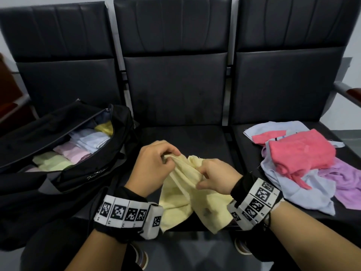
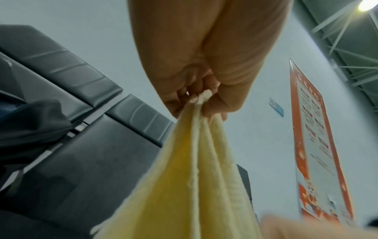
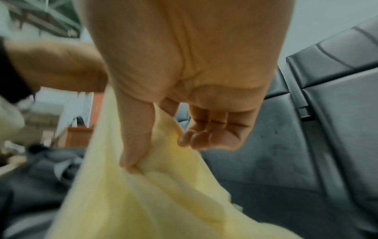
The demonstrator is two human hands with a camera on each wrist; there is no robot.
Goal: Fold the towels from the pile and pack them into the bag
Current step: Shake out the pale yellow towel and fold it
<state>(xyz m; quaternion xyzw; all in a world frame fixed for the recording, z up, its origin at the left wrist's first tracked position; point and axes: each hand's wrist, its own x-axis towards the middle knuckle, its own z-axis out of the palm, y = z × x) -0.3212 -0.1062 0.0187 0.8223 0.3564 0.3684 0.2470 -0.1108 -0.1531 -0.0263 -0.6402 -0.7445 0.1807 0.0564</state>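
A pale yellow towel (image 1: 187,198) hangs crumpled over the front of the middle black seat, held up between both hands. My left hand (image 1: 156,163) pinches its top edge; the left wrist view shows the hem of the yellow towel (image 2: 184,177) bunched between the thumb and fingers of my left hand (image 2: 202,98). My right hand (image 1: 214,177) pinches the cloth just to the right, and in the right wrist view the thumb of my right hand (image 3: 143,145) presses into the yellow towel (image 3: 143,194). The open black bag (image 1: 93,171) on the left seat holds several folded towels. The unfolded pile (image 1: 300,163) lies on the right seat.
Three black padded seats stand in a row, with metal bars between them. The middle seat (image 1: 181,106) lies behind the hands. A pink towel (image 1: 298,153) tops the pile over light blue and purple ones. An armrest (image 1: 349,92) sticks out at far right.
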